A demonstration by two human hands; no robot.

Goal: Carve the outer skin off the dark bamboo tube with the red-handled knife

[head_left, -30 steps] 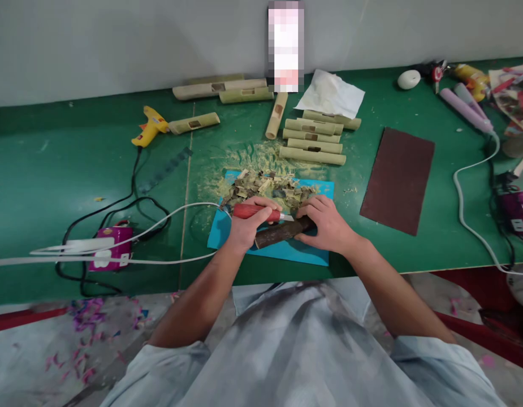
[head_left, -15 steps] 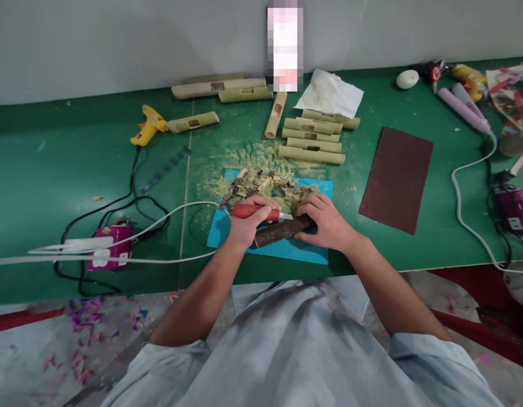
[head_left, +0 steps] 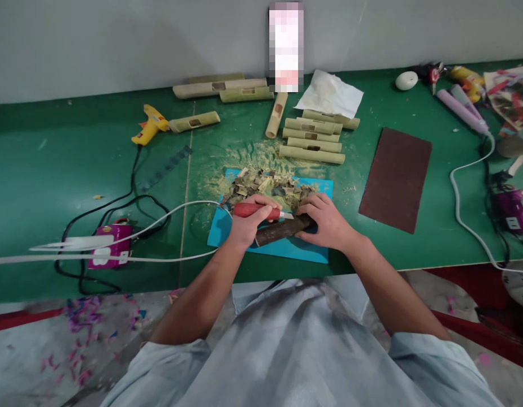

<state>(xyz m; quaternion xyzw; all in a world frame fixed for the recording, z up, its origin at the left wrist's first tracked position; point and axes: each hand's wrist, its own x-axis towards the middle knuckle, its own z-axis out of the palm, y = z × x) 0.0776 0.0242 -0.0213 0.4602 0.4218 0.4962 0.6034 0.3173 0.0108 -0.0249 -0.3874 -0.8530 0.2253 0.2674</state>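
My left hand [head_left: 248, 223] is wrapped around the red handle of a carving knife [head_left: 255, 211]. Its short metal blade points right, close above a dark brown bamboo tube [head_left: 278, 232]; whether the edge touches the bark I cannot tell. The tube lies slightly tilted over a blue mat [head_left: 306, 251]. Its right end is gripped by my right hand [head_left: 324, 220], with fingers over the top and the thumb on the near side. Just beyond both hands, a heap of bark chips and shavings [head_left: 261, 186] covers the mat's far part.
Several pale bamboo tubes with cut openings [head_left: 312, 154] lie behind the heap, near a white tissue [head_left: 329, 93]. A brown sheet [head_left: 397, 181] is on the right. At left are a yellow glue gun [head_left: 150, 125], a purple box [head_left: 112, 246] and loose cables. A phone [head_left: 285, 48] leans against the wall.
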